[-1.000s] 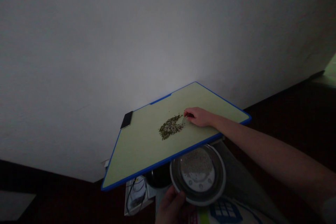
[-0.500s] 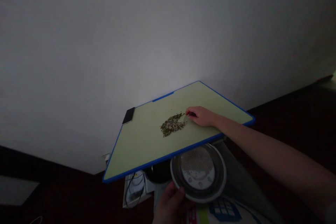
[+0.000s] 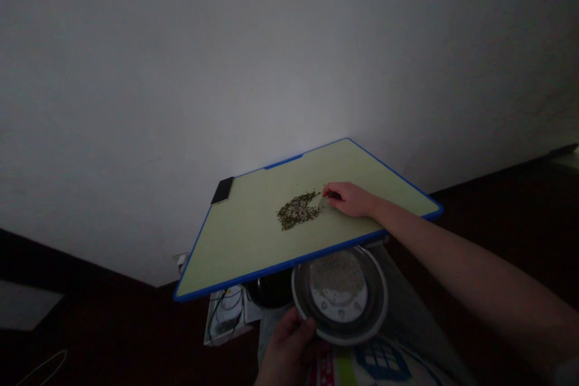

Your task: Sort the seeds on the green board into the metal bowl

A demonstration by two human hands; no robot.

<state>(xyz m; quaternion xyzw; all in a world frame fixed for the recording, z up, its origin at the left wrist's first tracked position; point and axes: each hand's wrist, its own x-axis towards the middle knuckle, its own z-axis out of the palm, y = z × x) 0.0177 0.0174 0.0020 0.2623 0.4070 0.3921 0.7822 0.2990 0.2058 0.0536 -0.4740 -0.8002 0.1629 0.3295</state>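
Small green-brown beans or seeds (image 3: 296, 211) lie scattered in a patch on the pale yellow-green board with a blue rim (image 3: 244, 253). At the right edge of this patch, my right hand (image 3: 348, 198) is closed, with a thin, clear, curved-edged piece (image 3: 322, 202) at its fingertips; its kind is hard to make out. Below the near edge of the board, my left hand (image 3: 292, 341) grips the rim of a round metal bowl (image 3: 377, 313), thumb on top. Pale grains (image 3: 339, 271) cover part of the bowl's bottom. The board's edge hides the bowl's far rim.
A black phone (image 3: 222, 190) lies at the board's far left corner. The wall (image 3: 289, 72) stands right behind the board. Under its near edge are a dark round pot (image 3: 271, 292) and a white box with cables (image 3: 226, 313). A printed bag (image 3: 380, 362) is below the bowl.
The view has shifted slightly. My right hand stays at the right edge of the patch, and my left hand still holds the bowl under the board's edge.
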